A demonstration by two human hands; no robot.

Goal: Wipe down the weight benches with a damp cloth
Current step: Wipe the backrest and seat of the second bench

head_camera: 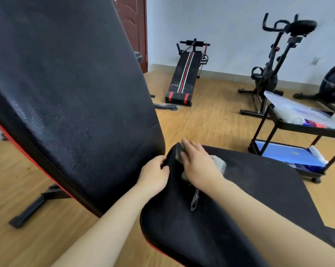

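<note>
Wooden floor (210,116): pale plank, running to a white wall (220,26); dark red door (135,26) at the far left corner.

Backrest pad (66,93): black, textured, red-edged, tilted steeply upward at the left; its metal foot (35,207) rests on the floor below.

Seat pad (249,199): black, red trim at its lower edge, just beside the backrest's lower end, a narrow gap between the two.

Exercise bike (268,74): black, upright, near the far wall at the right; a second dark machine (334,83) cut off by the right edge, kind unclear.

Sit-up bench (184,78): black with red and white stripes, lying on the floor by the far wall.

Trolley (297,128): black frame, two shelves, holding blue and white packets too blurred to identify; well apart from the seat.

Right hand (197,160): fingers spread flat, palm pressing the cloth down on the narrow end of the seat.

Left hand (155,176): fingers curled round the seat's front edge, gripping it at the gap.

Cloth (218,162): grey-white, mesh-like, bunched under the right hand; one strand trailing down the seat.
</note>
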